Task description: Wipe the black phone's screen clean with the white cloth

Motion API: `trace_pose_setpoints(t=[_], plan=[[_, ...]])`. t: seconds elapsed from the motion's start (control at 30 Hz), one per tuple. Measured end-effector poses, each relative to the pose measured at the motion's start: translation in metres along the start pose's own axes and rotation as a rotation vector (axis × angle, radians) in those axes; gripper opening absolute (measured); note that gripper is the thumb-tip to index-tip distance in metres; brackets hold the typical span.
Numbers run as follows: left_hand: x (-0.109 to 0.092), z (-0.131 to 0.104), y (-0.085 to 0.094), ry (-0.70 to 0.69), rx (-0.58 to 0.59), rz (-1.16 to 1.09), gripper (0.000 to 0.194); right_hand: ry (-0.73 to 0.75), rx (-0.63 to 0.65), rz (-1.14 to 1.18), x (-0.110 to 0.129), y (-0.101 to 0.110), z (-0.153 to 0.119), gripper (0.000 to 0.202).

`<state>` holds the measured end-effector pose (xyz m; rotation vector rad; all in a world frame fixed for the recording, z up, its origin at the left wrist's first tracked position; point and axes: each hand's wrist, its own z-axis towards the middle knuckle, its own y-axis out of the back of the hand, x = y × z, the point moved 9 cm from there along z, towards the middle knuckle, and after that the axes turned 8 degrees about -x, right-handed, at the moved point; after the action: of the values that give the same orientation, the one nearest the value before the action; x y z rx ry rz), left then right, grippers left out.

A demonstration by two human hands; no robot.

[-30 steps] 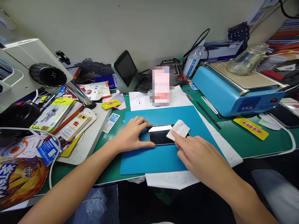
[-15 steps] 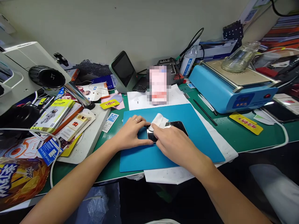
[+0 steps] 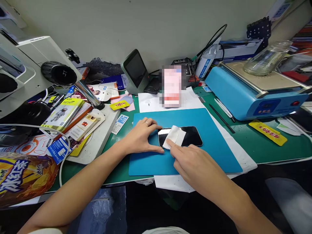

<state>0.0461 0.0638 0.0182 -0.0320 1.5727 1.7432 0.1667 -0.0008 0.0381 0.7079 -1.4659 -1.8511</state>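
A smartphone (image 3: 192, 136) with a dark, glossy screen lies flat on the blue mat (image 3: 151, 165). My left hand (image 3: 140, 136) holds the phone at its left end, thumb at the near corner and index finger at the far one. On the left part of the screen is a folded white wipe (image 3: 179, 134). The index fingertip of my right hand (image 3: 192, 159) presses the wipe against the glass. The other right fingers are curled, partly hidden under the hand.
A blue heating plate machine (image 3: 246, 97) with a glass jar (image 3: 266, 61) stands right. Left are a microscope (image 3: 31, 68), boxes (image 3: 63, 113) and a drink bottle (image 3: 26, 178). A phone with a blurred screen (image 3: 172, 84) stands behind the mat. Black tweezers (image 3: 221, 118) lie beside it.
My right hand has drawn back toward me and right, and the wipe now lies flatter across the screen. The left hand stays at the phone's end. The whole view has shifted slightly.
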Motion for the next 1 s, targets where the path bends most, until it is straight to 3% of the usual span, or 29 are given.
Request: trace_pose_setpoints(t=[0.17,0.27,0.4,0.53,0.67,0.8,1.0], plan=[[0.002,-0.001,0.000,-0.023,0.004,0.021,0.075,0.105,0.050,-0.069,0.015,-0.003,0.017,0.031],[0.002,-0.002,0.001,-0.034,0.016,0.004,0.076,0.140,0.072,-0.065,0.017,-0.004,0.011,0.032],[0.003,-0.003,0.001,-0.030,0.027,0.002,0.079,0.074,0.043,-0.021,-0.004,-0.003,-0.017,0.036],[0.005,-0.003,0.000,-0.019,0.032,-0.005,0.075,-0.103,-0.053,0.006,-0.045,0.002,-0.046,0.049],[0.006,-0.002,-0.001,-0.006,0.033,-0.009,0.072,-0.244,-0.059,0.028,-0.074,0.002,-0.067,0.051],[0.008,-0.003,-0.003,0.008,0.046,0.011,0.073,-0.321,-0.076,0.066,-0.084,0.007,-0.078,0.049],[0.008,-0.003,-0.003,-0.005,0.038,0.032,0.073,-0.317,-0.143,0.074,-0.081,0.013,-0.085,0.045]])
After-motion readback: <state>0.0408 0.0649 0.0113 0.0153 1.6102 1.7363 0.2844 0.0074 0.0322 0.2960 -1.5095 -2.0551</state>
